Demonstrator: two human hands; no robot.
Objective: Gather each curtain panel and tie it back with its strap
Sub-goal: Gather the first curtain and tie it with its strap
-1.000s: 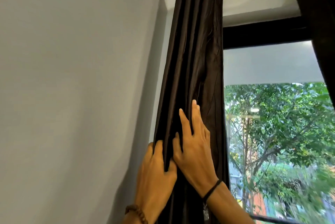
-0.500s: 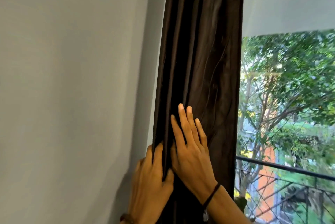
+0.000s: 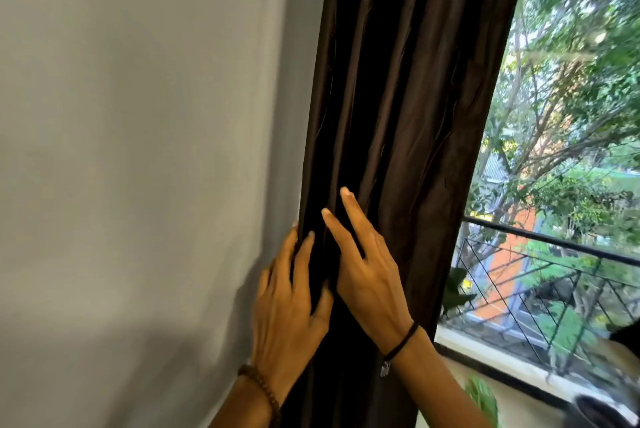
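A dark brown curtain panel (image 3: 408, 88) hangs bunched in folds beside the wall, left of the window. My left hand (image 3: 287, 310) grips the panel's left edge, fingers tucked behind the cloth and thumb pressed on the front. My right hand (image 3: 367, 275) lies flat on the folds with straight fingers pointing up and left, touching the left hand's thumb. No strap shows in this view.
A plain grey wall (image 3: 138, 150) fills the left half. To the right, the window (image 3: 561, 116) looks onto trees and a black balcony railing (image 3: 554, 244). A plant's leaves (image 3: 481, 396) and a pale sill sit at the lower right.
The view has dropped down the curtain, so the rod is out of sight and the railing has come in. Both hands stay on the gathered folds, sliding slightly lower.
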